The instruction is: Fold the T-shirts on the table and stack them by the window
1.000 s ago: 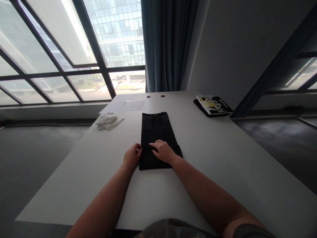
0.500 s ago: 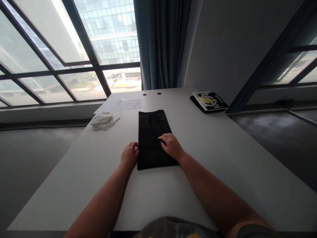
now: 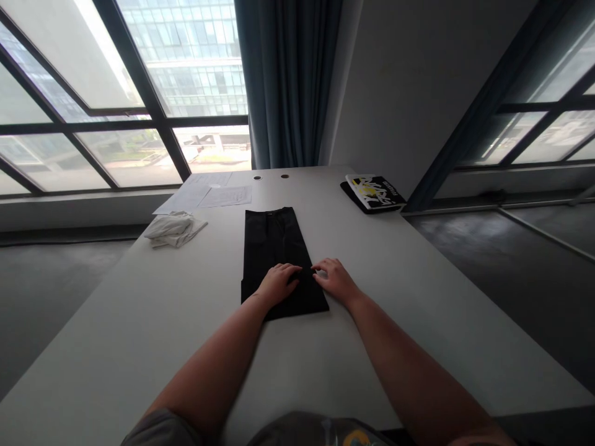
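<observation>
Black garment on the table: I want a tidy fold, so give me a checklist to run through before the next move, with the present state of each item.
1. Black garment lies flat as a long folded strip: ok.
2. Left hand rests palm down on its near part: ok.
3. Right hand sits at its right edge, fingertips touching the cloth: ok.
4. Edges of the strip line up: cannot tell, the cloth is too dark.
5. White cloth and papers lie apart from the garment: ok.
6. Bare table beside the garment on the right: ok.
</observation>
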